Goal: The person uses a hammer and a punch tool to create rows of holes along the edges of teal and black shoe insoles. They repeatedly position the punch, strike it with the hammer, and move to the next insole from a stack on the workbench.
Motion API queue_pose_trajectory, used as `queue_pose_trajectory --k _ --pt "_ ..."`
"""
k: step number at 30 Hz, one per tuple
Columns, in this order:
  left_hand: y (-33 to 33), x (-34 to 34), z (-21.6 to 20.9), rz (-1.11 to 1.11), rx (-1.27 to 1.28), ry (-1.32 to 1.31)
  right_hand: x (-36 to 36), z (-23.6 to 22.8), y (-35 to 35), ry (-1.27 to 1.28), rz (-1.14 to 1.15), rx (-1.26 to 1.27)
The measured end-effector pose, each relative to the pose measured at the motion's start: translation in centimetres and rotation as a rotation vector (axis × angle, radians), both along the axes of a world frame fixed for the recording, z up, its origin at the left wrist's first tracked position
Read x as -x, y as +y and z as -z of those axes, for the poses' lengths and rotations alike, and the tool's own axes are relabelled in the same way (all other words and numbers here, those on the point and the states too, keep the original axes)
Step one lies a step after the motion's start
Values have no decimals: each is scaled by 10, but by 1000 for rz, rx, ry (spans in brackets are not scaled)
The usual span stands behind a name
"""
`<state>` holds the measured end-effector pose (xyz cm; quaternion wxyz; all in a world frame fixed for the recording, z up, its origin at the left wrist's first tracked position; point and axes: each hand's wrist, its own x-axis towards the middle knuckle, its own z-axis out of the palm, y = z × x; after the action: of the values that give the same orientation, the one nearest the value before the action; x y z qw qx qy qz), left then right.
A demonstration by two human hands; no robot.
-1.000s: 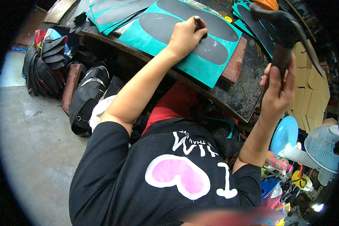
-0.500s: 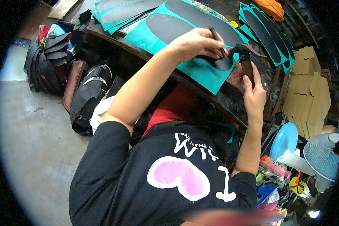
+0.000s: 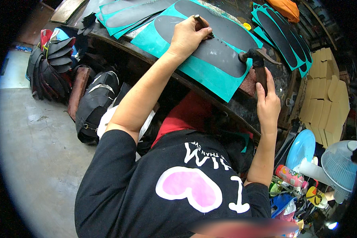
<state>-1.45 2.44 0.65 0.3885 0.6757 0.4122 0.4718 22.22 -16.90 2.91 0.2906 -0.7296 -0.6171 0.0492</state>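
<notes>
A teal sheet with long, rounded dark-grey sole shapes (image 3: 216, 55) lies on the workbench. My left hand (image 3: 187, 36) is closed around a slim dark rod-shaped punch (image 3: 202, 21), its lower end at the edge of the nearer shape. From there a row of small dark marks runs right along that edge. My right hand (image 3: 268, 97) grips the dark handle of a hammer (image 3: 260, 62). The hammer's round face hovers over or rests on the shape's right end; I cannot tell which.
More printed teal sheets (image 3: 283, 37) lie at the right, and others (image 3: 135, 16) at the back left. Bundled black pieces (image 3: 51, 63) stand left of the bench (image 3: 141, 55). Cardboard pieces (image 3: 323, 99), a blue round basin (image 3: 301, 148) and a fan (image 3: 339, 162) are on the right.
My left hand has moved left with the punch, from the shape's right end to nearer its middle, uncovering the row of marks. The right hand and hammer have hardly moved.
</notes>
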Motion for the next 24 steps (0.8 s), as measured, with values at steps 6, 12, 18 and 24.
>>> queue_pose_trajectory --k 6,12,18,24 --pt "-4 -4 -3 -67 -161 140 1 -7 0 66 29 114" --pt "-9 -13 -11 -55 -162 124 1 -7 0 50 52 136" --pt "-14 -19 -8 39 -114 97 1 -3 1 -13 33 52" --pt "5 3 -2 -97 -141 -50 -3 -13 0 56 63 245"
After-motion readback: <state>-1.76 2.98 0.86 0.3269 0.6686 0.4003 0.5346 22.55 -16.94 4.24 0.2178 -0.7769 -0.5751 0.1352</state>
